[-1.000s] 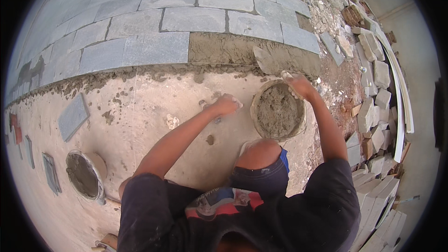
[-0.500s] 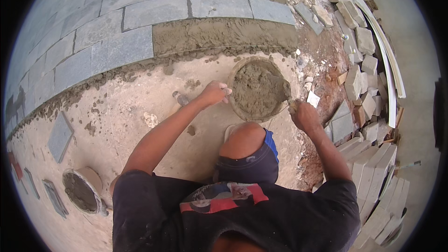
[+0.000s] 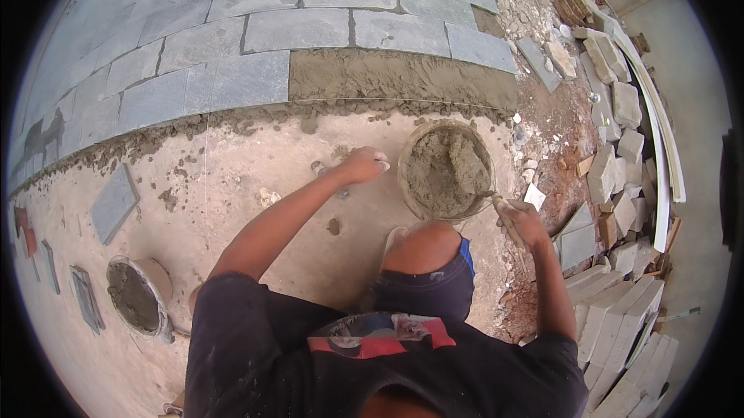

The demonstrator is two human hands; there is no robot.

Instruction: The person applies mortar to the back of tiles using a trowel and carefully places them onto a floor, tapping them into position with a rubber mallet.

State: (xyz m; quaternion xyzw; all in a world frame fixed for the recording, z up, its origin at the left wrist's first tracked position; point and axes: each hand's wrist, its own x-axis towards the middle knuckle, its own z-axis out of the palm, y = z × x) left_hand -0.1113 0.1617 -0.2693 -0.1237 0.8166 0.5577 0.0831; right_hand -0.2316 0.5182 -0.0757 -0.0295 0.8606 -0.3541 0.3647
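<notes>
My right hand (image 3: pixel 521 222) is closed round the handle of a trowel (image 3: pixel 494 199). Its blade is down in the wet grey mortar (image 3: pixel 428 174), under a raised lump at the right side of a round bucket (image 3: pixel 402 178). Just left of the bucket, my left hand (image 3: pixel 363 165) is held with curled fingers and pale, smeared tips; I cannot see whether anything is inside. Beyond the bucket lies a strip of spread mortar (image 3: pixel 399 75), bordered by laid grey stone slabs (image 3: pixel 298 29) behind and to the left. A thin string (image 3: pixel 372 99) runs along its near edge.
A second bucket (image 3: pixel 160 280) of mortar stands at the lower left, near a loose slab (image 3: pixel 115 205) and several leaning slabs (image 3: pixel 87 299). Rubble (image 3: pixel 612 100), stacked stone blocks (image 3: pixel 620 325) and long white strips (image 3: pixel 665 162) line the right side. My bent knee (image 3: pixel 426 247) is close to the bucket.
The trowel has pushed deeper into the mortar, heaping it into a lump with a hollow beside it. My right hand has turned and drawn back slightly. The whole view has shifted.
</notes>
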